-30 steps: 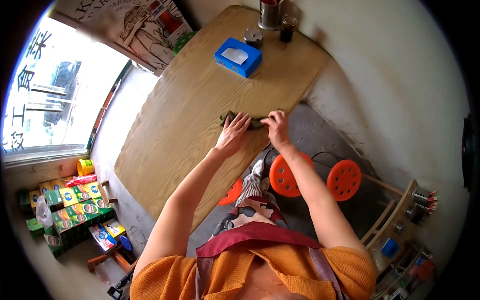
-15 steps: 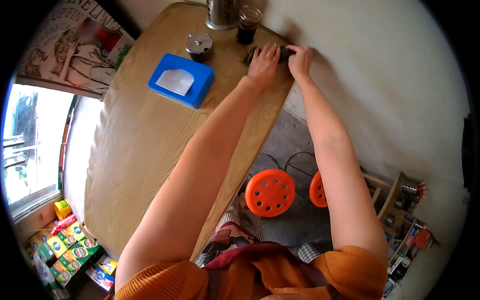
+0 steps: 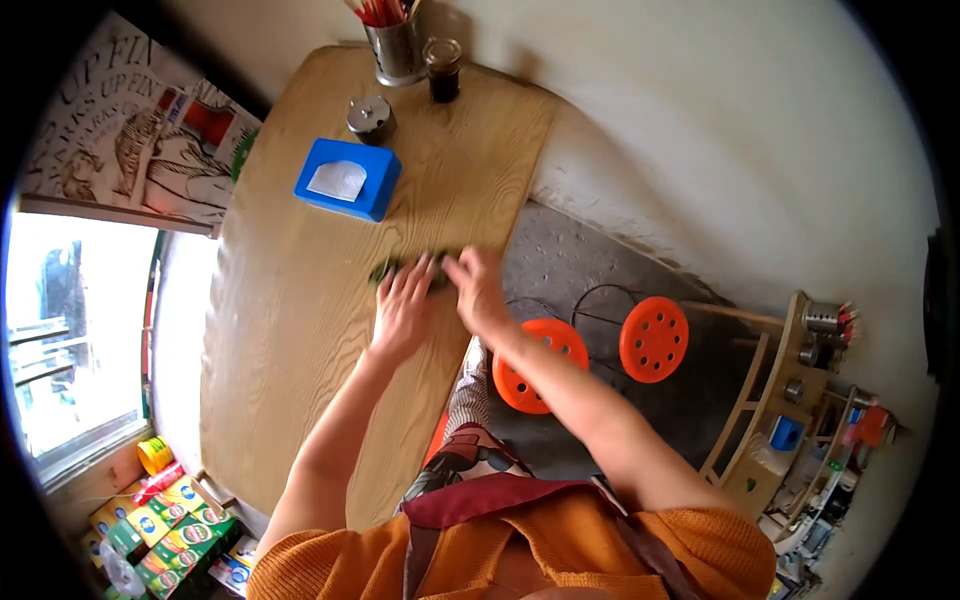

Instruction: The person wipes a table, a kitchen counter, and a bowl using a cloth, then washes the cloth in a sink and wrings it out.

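Note:
A dark green, crumpled cloth [image 3: 384, 269] lies on the wooden table [image 3: 290, 330], near its right edge. My left hand [image 3: 404, 305] presses on it from above, fingers close together. At the cloth's right end my right hand [image 3: 477, 285] has its fingers bent around the material. Beyond both hands stands a blue tissue box [image 3: 376, 185] with a white tissue showing on top. Behind that are a lidded metal pot [image 3: 371, 120], a glass jar of dark liquid [image 3: 442, 72] and a metal holder [image 3: 397, 52] with red-tipped sticks.
Two orange stools [image 3: 654, 339] stand on the dark floor to the right, with a black cable nearby. The wall runs along the far right. Stacked colourful boxes [image 3: 190, 545] sit at the lower left, below a window. Another table [image 3: 765, 430] with utensils is at the lower right.
Both hands have come back toward my body with the cloth, from the table's far right corner to near the middle of its right edge. The view has shifted, showing more of both stools.

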The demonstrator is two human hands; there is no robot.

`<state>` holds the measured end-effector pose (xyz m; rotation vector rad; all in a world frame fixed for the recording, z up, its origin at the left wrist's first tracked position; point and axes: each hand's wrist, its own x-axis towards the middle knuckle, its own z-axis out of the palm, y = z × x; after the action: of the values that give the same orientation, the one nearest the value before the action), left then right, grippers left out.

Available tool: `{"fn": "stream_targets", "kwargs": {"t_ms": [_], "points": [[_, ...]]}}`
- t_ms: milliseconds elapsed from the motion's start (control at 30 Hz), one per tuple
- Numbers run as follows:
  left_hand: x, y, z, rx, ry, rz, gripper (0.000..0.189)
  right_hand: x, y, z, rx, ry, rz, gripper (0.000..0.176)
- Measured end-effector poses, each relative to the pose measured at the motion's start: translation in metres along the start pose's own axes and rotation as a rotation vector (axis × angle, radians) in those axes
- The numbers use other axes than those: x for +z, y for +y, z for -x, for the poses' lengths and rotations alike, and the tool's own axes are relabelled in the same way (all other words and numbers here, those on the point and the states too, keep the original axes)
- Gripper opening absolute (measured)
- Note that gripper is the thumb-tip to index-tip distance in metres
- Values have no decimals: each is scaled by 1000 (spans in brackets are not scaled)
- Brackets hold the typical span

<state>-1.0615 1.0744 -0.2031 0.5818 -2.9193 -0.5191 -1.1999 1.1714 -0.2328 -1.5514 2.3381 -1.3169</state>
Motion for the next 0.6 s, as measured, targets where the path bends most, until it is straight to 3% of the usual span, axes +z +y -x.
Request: {"fn": "stream_targets", "kwargs": {"t_ms": [67, 100, 233, 267, 333, 367, 400, 433, 467, 500, 533, 600], "points": [[-2, 2, 78, -68, -60, 27, 62, 15, -39, 66, 7, -118, -63, 24], [-2, 6, 117, -112, -95, 16, 61, 24, -55, 99, -74, -61, -77, 25], [-5, 30, 241, -54, -150, 48, 49, 1, -118, 194, -17, -345, -223, 25], [-6, 40, 255, 72, -123, -33, 41, 14, -114, 231, 75, -409, -331, 20], [14, 45, 273, 258, -132, -24, 34, 40, -94, 290, -41, -581, -125, 12], [35, 46, 267, 346, -223, 47, 32, -31, -104, 290, -94, -606, -64, 10], [50, 54, 264, 435, -330, 111, 30, -62, -112, 311, 148, -705, -37, 13], [31, 104, 244, 501, -425, 224, 25, -88, -111, 340, 317, -562, -20, 19], [62, 115, 235, 403, -612, 517, 19, -115, -111, 372, 407, -441, -107, 22], [60, 151, 221, 492, -669, 442, 18, -166, -131, 392, 580, -319, -177, 20], [64, 188, 209, 566, -768, 462, 17, -175, -123, 432, 695, -241, -191, 23], [71, 266, 196, 756, -842, 552, 19, -225, -152, 492, 792, -6, -190, 27]]}}
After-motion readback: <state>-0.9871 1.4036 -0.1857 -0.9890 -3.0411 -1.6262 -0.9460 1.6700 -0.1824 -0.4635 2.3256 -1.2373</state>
